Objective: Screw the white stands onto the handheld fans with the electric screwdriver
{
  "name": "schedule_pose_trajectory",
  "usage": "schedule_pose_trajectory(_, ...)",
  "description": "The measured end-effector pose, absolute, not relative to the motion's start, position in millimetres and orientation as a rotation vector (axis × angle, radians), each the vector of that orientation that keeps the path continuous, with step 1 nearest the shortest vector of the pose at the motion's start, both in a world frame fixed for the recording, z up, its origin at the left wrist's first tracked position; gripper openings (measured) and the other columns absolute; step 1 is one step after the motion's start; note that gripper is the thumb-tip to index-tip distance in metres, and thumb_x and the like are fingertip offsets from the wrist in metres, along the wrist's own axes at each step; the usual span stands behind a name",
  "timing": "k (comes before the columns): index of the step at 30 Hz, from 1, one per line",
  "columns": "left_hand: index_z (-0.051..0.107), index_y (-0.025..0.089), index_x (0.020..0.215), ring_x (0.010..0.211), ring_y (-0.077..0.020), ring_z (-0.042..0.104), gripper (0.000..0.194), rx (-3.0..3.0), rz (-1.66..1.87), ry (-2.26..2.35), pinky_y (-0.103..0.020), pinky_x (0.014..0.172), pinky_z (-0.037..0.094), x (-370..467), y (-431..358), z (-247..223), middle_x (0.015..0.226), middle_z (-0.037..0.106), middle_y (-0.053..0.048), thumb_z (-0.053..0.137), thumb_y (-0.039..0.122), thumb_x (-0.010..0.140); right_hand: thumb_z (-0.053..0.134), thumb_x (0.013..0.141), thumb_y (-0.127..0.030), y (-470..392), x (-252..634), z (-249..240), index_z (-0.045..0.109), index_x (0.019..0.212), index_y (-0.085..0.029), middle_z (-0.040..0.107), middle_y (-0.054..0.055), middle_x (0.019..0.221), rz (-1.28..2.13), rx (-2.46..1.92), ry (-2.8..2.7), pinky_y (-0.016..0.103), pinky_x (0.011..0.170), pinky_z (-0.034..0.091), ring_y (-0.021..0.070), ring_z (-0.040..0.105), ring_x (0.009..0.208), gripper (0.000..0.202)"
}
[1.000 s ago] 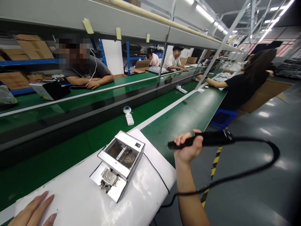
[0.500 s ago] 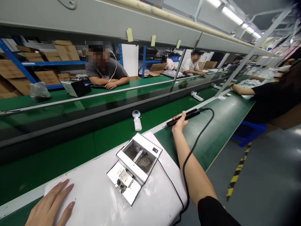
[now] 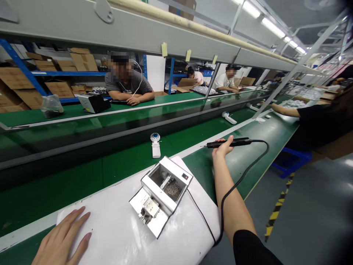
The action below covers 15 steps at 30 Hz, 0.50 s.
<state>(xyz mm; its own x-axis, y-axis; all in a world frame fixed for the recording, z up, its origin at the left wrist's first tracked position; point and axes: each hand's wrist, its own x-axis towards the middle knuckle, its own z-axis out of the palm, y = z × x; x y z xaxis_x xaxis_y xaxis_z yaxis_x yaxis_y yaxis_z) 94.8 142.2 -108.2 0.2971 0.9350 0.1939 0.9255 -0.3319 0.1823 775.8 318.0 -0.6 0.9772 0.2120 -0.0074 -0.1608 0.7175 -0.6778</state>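
Note:
My right hand point(image 3: 224, 147) is wrapped round a black electric screwdriver point(image 3: 242, 141), whose thin bit points left over the green bench. Its black cord loops down past my forearm. My left hand point(image 3: 64, 235) lies with fingers spread on the left part of the white sheet point(image 3: 116, 235), holding nothing. Between the hands stands a metal screw feeder point(image 3: 161, 195), with many small screws in its open tray. Beyond it, on the green belt point(image 3: 116, 162), is a white device with a round blue-dotted head point(image 3: 155, 145).
A second white device point(image 3: 228, 117) lies further along the belt. Across the line a person leans on the bench point(image 3: 129, 86) near a black and white box point(image 3: 93, 103). At the right a co-worker's arm point(image 3: 285, 110) reaches over the bench. A grey beam point(image 3: 138, 38) crosses above.
My right hand has moved right with the screwdriver, now held more level. The nearer white device has shifted slightly left along the belt. The whole view has shifted a little.

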Motion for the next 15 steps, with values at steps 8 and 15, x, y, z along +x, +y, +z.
schedule_pose_trajectory(8, 0.075, 0.029, 0.119, 0.123, -0.0364, 0.065, 0.027, 2.733, 0.836, 1.523, -0.06, 0.113, 0.038, 181, 154, -19, 0.135, 0.07, -0.011, 0.057, 0.039, 0.103, 0.064, 0.095, -0.065, 244, 694, 85, 0.052, 0.101, -0.028, 0.044, -0.01, 0.068, 0.335, -0.61, -0.388, 0.026, 0.062, 0.053, 0.0092, 0.049, 0.057, 0.04)
schedule_pose_trajectory(15, 0.069, 0.024, 0.133, 0.121, -0.0282, 0.063, 0.026, 2.688, 1.139, 0.857, -0.051, 0.11, 0.036, 347, 181, 88, 0.13, 0.071, -0.011, 0.06, 0.03, 0.109, 0.069, 0.092, -0.068, 177, 582, 98, 0.054, 0.104, -0.029, 0.039, -0.012, 0.063, 0.524, -0.561, -0.506, 0.022, 0.063, 0.048, 0.008, 0.041, 0.055, 0.043)
